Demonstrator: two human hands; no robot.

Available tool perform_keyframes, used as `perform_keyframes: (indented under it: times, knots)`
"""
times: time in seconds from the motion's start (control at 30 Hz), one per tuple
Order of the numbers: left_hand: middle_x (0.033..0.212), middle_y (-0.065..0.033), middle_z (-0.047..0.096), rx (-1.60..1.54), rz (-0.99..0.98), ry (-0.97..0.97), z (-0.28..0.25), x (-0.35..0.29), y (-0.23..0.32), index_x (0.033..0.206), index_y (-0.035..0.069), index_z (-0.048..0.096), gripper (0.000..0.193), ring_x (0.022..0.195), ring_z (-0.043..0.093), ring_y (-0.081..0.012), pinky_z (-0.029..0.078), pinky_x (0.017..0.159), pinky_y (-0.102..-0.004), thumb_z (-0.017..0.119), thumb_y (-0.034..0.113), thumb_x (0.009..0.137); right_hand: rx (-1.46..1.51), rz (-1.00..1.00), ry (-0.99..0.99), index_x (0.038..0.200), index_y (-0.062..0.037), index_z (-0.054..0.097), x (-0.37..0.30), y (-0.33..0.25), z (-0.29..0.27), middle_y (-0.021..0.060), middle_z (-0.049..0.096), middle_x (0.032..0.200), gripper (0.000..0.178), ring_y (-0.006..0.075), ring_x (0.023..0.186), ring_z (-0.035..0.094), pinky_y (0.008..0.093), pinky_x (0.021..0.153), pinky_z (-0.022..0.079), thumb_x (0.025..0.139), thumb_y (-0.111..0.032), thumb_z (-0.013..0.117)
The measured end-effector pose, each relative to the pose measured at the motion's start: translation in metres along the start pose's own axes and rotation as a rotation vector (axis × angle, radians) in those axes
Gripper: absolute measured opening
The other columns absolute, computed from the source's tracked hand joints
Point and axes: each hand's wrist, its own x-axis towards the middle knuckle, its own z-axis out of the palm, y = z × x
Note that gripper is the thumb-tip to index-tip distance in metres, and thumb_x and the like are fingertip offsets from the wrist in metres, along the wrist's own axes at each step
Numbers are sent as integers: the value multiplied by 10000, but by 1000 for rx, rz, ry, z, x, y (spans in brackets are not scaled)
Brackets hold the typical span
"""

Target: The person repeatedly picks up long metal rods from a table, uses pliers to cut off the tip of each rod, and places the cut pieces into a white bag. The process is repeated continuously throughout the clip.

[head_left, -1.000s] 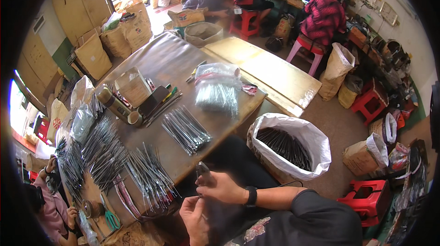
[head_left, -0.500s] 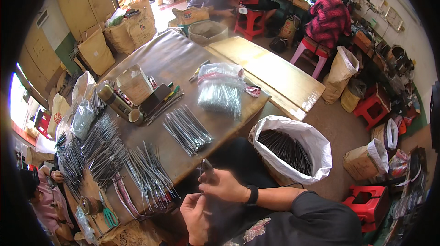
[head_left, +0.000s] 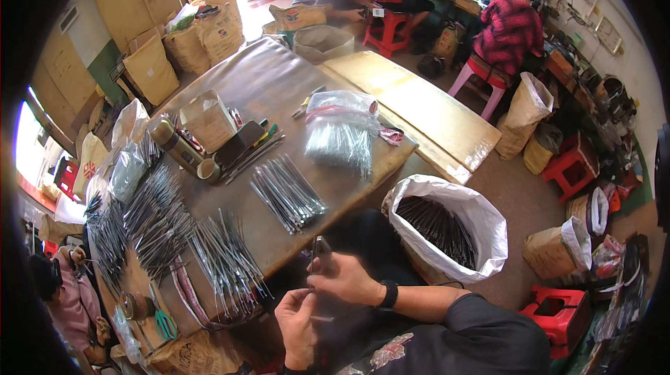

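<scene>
Close to my body, off the table's near edge, my right hand is closed around a dark grey tool with a rounded end; its exact kind does not show. My left hand sits just below, its thumb and forefinger pinching a thin dark rod that stands nearly upright beside the tool. The rod's lower part is hidden by my fingers. On the table ahead lies a neat bundle of thin metal rods. Another loose bundle of rods is to the left.
A white-lined sack holding dark rods stands at my right. On the table are a clear bag of thin pieces, a thermos, a carton and green-handled scissors. Several people sit working nearby.
The view has shifted slightly, so the table and sacks sit a little further right. My hands keep the same hold on the tool and rod. The person at far left has moved their hands.
</scene>
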Motion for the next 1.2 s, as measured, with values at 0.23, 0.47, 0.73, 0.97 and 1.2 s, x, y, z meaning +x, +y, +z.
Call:
perform_keyframes:
  times: [0.23, 0.47, 0.73, 0.97, 1.2]
  knots:
    - [707, 15, 588, -6, 5, -24, 7, 5, 1, 886, 17, 622, 73, 499, 429, -29, 297, 451, -173, 681, 33, 847, -3, 4, 10, 993, 27, 598, 1, 1, -7, 54, 641, 868, 209, 111, 794, 620, 254, 713, 518, 812, -15, 694]
    - [724, 10, 598, -19, -10, -50, 9, 7, 2, 894, 20, 621, 85, 512, 443, -30, 313, 455, -169, 688, 44, 846, 3, -94, 21, 1000, -23, 578, 6, 10, -8, -26, 586, 773, 179, 28, 593, 504, 186, 489, 401, 866, -70, 686]
    - [750, 11, 611, 5, -15, -57, 8, 9, 1, 895, 28, 627, 87, 544, 480, -29, 341, 452, -156, 693, 57, 847, 24, -126, -4, 1002, -28, 578, 6, 6, -10, -18, 590, 768, 182, 36, 603, 518, 187, 490, 400, 863, -69, 689]
    - [790, 3, 611, 73, 51, -29, 2, 16, -2, 942, 5, 640, 104, 594, 499, -28, 363, 462, -156, 680, 36, 851, 251, 105, -24, 1004, 8, 583, 5, 4, -25, 55, 624, 847, 210, 107, 658, 592, 239, 553, 480, 893, -156, 653]
    - [725, 16, 579, 148, 144, 55, -10, 22, 5, 1018, -40, 655, 157, 485, 396, -16, 284, 433, -170, 631, 0, 868, 1033, 524, -100, 993, -28, 608, 12, 17, -69, 219, 629, 1094, 250, 335, 983, 619, 384, 769, 516, 853, -211, 510]
